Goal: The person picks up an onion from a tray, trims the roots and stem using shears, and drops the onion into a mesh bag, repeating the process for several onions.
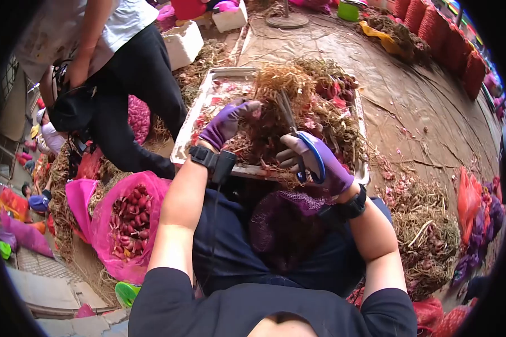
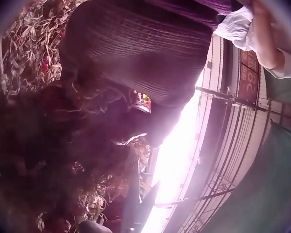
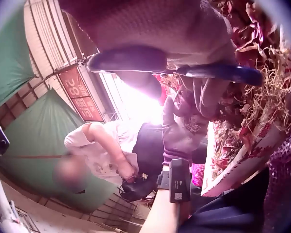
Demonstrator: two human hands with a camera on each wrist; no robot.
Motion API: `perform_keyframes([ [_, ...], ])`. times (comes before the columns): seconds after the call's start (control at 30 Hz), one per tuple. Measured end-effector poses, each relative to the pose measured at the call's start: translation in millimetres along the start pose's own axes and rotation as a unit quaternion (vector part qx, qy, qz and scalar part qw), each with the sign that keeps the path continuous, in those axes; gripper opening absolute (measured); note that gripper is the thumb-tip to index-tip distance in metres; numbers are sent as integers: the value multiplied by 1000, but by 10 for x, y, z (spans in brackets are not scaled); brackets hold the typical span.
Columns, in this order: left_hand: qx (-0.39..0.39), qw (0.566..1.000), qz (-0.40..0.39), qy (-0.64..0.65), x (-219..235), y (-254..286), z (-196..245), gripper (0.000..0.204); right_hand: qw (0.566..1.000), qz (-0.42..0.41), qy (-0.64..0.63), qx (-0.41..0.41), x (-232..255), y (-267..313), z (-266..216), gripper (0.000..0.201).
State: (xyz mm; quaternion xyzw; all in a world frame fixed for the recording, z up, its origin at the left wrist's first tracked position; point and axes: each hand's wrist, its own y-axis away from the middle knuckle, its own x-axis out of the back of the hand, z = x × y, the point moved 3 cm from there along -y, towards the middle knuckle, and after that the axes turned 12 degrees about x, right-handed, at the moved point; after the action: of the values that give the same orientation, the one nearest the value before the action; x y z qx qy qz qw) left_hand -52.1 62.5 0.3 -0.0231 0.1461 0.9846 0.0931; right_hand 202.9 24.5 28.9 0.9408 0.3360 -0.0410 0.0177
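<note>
Two hands in purple gloves with grey palms work over a white tray (image 1: 364, 163) heaped with dried stems, roots and reddish bulbs. The left hand (image 1: 228, 123) is at the tray's left side; in the right wrist view its thumb and fingers pinch a small dark reddish bulb (image 3: 184, 102) with dry strands. In the left wrist view the glove (image 2: 136, 53) curls over blurred dark roots. Blue-handled scissors (image 1: 315, 160) are gripped by the right hand (image 1: 329, 168), with fingers through the loops and blades angled up over the pile. Their blade gap is unclear.
A pink bag of red bulbs (image 1: 132, 222) stands left of the seated person's legs. Purple netting (image 1: 270, 222) lies between the knees. Another person (image 1: 140, 84) stands at the left near the tray. Dried stems (image 1: 424, 236) lie heaped at the right, with red sacks (image 1: 441, 42) beyond.
</note>
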Motion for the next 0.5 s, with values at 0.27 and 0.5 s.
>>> perform_keyframes([
  [0.27,-62,965,130,-218,-302,202,367,86,991,-65,-79,-89,-147,-99,259,50],
  [0.5,-147,866,277,-389,-564,346,435,86,987,-24,-151,-44,-167,-345,241,49],
])
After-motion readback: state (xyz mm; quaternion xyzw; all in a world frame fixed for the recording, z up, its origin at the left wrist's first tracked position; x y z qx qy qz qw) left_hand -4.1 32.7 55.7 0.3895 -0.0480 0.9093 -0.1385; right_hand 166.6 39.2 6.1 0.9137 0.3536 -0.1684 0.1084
